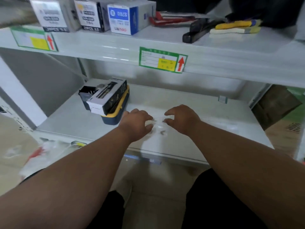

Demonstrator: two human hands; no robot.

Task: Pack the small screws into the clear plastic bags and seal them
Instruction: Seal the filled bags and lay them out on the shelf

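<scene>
A small clear plastic bag (158, 123) lies on the white lower shelf (206, 119), hard to make out against it. A few small dark screws (162, 132) show in or under the bag near its front. My left hand (137, 122) pinches the bag's left side with curled fingers. My right hand (182, 119) pinches its right side, thumb and fingers close together. Both forearms reach in from the bottom of the head view. Whether the bag's top is closed is too blurred to tell.
An open grey-and-white box (105, 96) rests on a yellow-and-navy case (115, 113) left of my hands. The upper shelf (115, 45) carries several small boxes, red and black tools and yellow cloth. Clear bags (49, 149) lie on the floor at left; a cardboard carton (280, 104) stands right.
</scene>
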